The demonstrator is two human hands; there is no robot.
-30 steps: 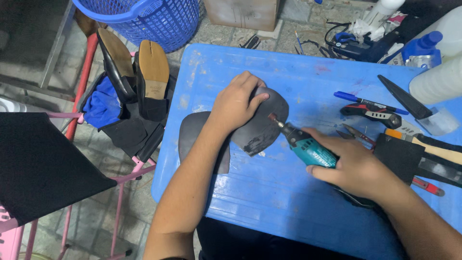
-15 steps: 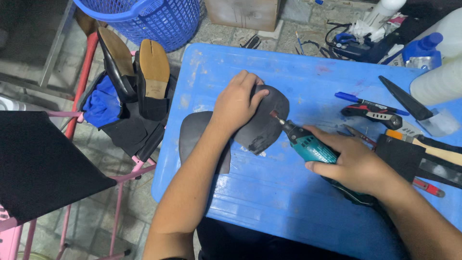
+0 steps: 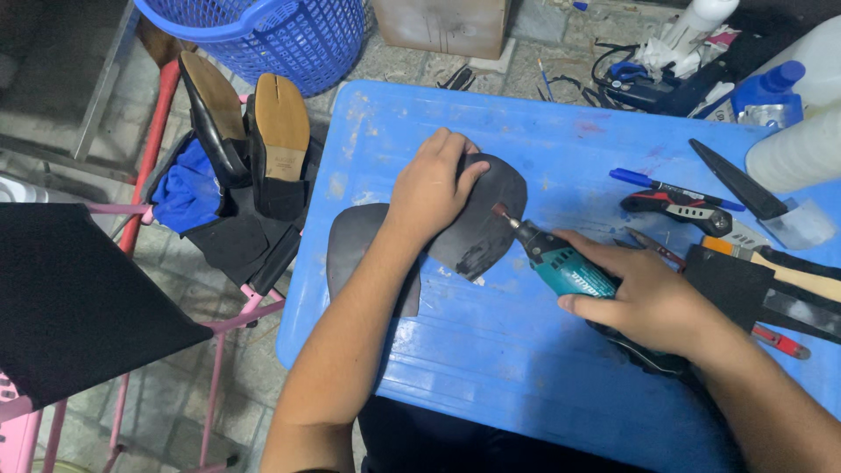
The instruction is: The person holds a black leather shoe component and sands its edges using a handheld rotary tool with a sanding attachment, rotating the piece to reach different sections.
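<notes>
A dark sole (image 3: 486,223) is pressed flat on the blue table (image 3: 543,350) by the left hand (image 3: 429,188). The palm and the spread fingers lie on the left part of the sole; nothing is gripped, the hand is only laid on it. A second dark sole (image 3: 359,250) is seen partly under the left forearm, just beside the first one and touching it.

A teal rotary tool (image 3: 561,263) is grasped by the right hand (image 3: 644,298), with the fingers closed around its body. The tool is held tilted, and its small tip (image 3: 501,212) is placed on the right part of the first sole. Some light scraps are seen on the table near the lower edge of this sole.

To the right of the tool, a blue pen (image 3: 666,186), a red and black cutter (image 3: 674,210) and a black knife (image 3: 740,184) are laid on the table, near each other. A wooden-handled tool (image 3: 780,271) is placed further right, just beside a black piece of leather (image 3: 731,280) near the right wrist.

Off the table, at the left, two shoes (image 3: 254,140) are set with their tan soles up on a pink rack (image 3: 245,311), beside a blue cloth (image 3: 188,193). A blue basket (image 3: 272,35) stands behind them.
</notes>
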